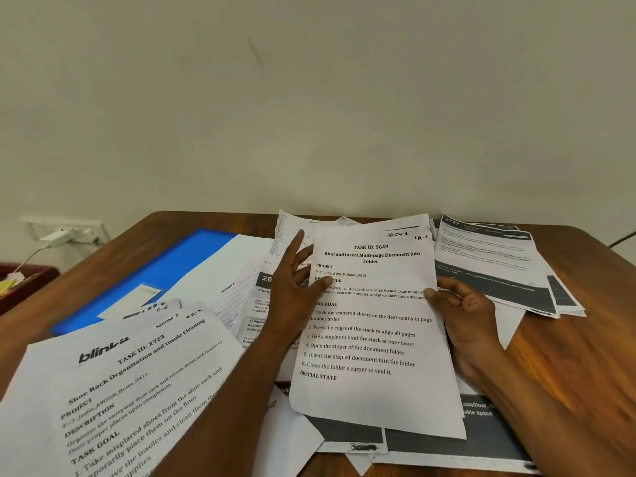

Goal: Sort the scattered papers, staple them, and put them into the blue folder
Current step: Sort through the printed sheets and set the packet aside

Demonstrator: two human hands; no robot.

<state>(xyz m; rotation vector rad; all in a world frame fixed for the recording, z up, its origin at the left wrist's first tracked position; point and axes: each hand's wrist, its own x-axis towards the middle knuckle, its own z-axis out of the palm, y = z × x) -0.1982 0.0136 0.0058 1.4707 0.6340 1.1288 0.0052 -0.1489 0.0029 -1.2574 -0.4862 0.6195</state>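
A printed sheet headed "TASK ID: 3649" (371, 325) is held up over the desk. My left hand (296, 287) holds its left edge, thumb on the front and fingers stretched behind. My right hand (464, 308) grips the right edge with curled fingers. A blue folder (165, 270) lies flat at the left, partly covered by papers. More sheets lie scattered: a "TASK ID: 2723" sheet (130, 383) at the near left, dark-banded sheets (495, 266) at the far right, and others under the held sheet. No stapler is visible.
The brown wooden desk (568, 346) stands against a pale wall. A wall socket with a white charger (62, 235) is at the left. A dark red tray (20, 284) sits beside the desk's left edge.
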